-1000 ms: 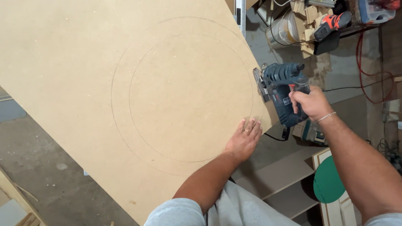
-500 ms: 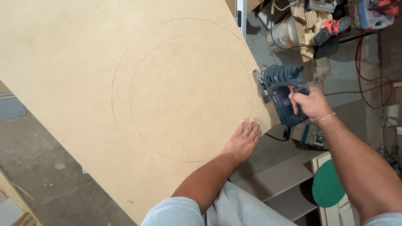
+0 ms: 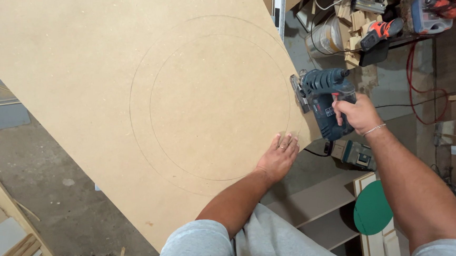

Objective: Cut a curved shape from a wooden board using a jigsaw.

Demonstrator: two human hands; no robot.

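Jigsaw (image 3: pixel 324 98) at board (image 3: pixel 104 88) edge, 3 o'clock of two drawn circles (image 3: pixel 210 97), base plate against edge. Right hand (image 3: pixel 356 115) wrapped on its handle. Left hand (image 3: pixel 278 157) flat, fingers spread, pinning board near 5 o'clock, likely steadying it.

Board (image 3: pixel 131 97): pale brown fibreboard, matt, smooth and even, no grain; two thin pencilled circles on its face. Jigsaw (image 3: pixel 325 100): dark blue-grey plastic body, slight sheen, with a bare metal base plate at the board's edge. Right hand (image 3: pixel 358 113) around the plastic handle, thin metal bracelet (image 3: pixel 375 129) at the wrist, shiny. Left hand (image 3: pixel 278 156) flat on the matt board, a ring on one of the fingers (image 3: pixel 282 147). Trousers (image 3: pixel 235 243): soft grey cloth, matt. Floor (image 3: pixel 46 171): rough, stained concrete. Disc (image 3: pixel 372 207): green, flat, matt. Shelf (image 3: pixel 317 201): plain grey-brown board, dull. Offcuts (image 3: pixel 8 247): raw wood and laminated strips, dusty.
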